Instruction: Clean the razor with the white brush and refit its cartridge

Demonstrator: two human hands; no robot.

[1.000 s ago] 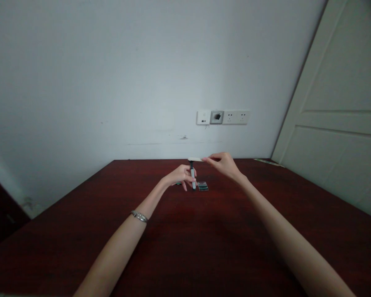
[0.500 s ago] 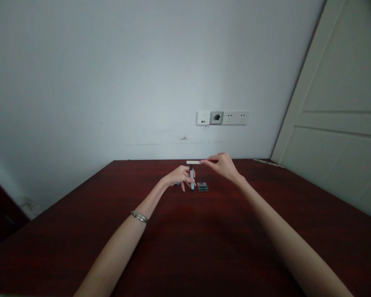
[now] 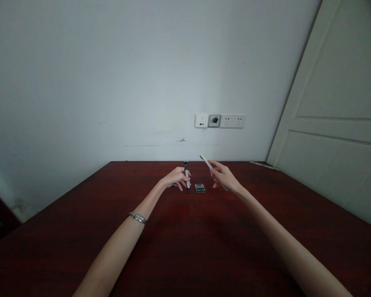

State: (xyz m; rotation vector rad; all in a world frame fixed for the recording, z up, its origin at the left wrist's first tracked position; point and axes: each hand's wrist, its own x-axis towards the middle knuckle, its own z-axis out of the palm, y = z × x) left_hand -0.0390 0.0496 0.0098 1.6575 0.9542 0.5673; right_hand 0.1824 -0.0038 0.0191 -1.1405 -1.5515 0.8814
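My left hand (image 3: 177, 177) is closed around the pale grey handle of a razor (image 3: 187, 178), held upright with its dark neck and head at the top. In my right hand (image 3: 225, 177) a slim white bar with rounded ends (image 3: 206, 161) is gripped by its lower end, tilted up and to the left. The bar and the razor are apart. Between and below the hands, a small clear pack with dark green strips inside (image 3: 200, 188) lies on the table. Beside my left fingers is a small dark item (image 3: 174, 185), partly hidden by the hand.
The dark red-brown wooden table (image 3: 179, 247) meets a white wall behind. Sockets and switch plates (image 3: 220, 121) are on that wall. A thin pale strip (image 3: 264, 165) lies at the far right edge, near a white panelled door (image 3: 330, 123).
The white bar, level above the razor's top earlier, has moved right and tilted upward in my right hand, uncovering the razor's head. My left hand still holds the razor. The view has shifted slightly.
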